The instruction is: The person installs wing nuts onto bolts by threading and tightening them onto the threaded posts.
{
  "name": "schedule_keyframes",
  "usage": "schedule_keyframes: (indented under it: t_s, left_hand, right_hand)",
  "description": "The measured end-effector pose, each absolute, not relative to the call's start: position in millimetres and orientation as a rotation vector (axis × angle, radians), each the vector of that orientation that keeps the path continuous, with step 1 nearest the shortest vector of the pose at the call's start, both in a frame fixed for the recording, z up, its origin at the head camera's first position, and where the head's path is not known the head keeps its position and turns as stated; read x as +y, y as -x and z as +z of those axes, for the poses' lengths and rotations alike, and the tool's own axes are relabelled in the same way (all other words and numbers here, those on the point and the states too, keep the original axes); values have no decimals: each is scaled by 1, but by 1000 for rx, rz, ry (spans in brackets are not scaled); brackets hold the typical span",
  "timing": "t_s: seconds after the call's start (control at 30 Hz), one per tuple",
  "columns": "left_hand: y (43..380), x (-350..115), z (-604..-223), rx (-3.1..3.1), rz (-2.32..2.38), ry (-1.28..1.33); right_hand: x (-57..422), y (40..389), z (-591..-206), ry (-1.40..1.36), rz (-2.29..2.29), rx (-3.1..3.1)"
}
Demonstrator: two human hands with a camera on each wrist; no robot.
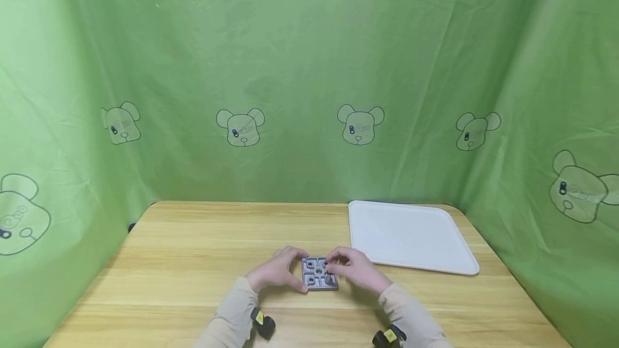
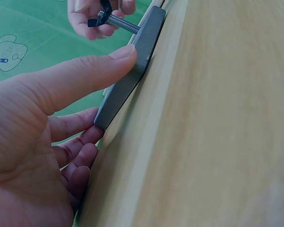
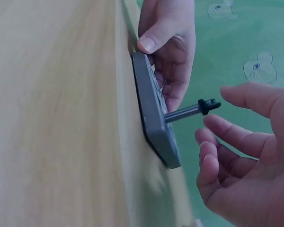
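A grey square metal plate (image 1: 319,287) with recesses and a central hole lies on the wooden table. My left hand (image 1: 278,272) grips it at the left side, the thumb (image 2: 92,73) at the near edge and fingers at the far edge. Out of the plate's right part rises a threaded bolt (image 3: 182,113), topped by a black wing nut (image 3: 209,106). Around the wing nut my right hand (image 1: 355,268) is poised with thumb and fingers apart; in the right wrist view a gap shows between them and the nut. The bolt's lower end is hidden in the plate.
A white tray (image 1: 411,235) lies at the table's back right, beyond my right hand. The wooden table (image 1: 203,246) reaches to a green curtain (image 1: 300,165) with bear prints, which hangs behind and along both sides.
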State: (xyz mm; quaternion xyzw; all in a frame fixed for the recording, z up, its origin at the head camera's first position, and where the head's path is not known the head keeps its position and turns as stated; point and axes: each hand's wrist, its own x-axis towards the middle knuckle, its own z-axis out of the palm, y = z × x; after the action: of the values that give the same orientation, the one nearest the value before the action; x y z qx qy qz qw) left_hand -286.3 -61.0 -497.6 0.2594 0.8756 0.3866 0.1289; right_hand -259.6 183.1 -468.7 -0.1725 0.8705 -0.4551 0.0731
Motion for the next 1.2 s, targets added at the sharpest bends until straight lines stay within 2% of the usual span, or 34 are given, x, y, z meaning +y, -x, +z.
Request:
schedule_keyframes:
  t_s: [0.2,0.47,1.2]
  left_hand:
    - [286,-62,-497,2540,1123,-751]
    - [285,-61,-497,2540,1120,-748]
    - [286,-62,-497,2551,1115,-764]
  right_hand:
    - [195,266,-477,461,-1595,2265]
    - [204,271,-490,464,-1672,2008]
    - [197,268,-493,370,-1692,2083]
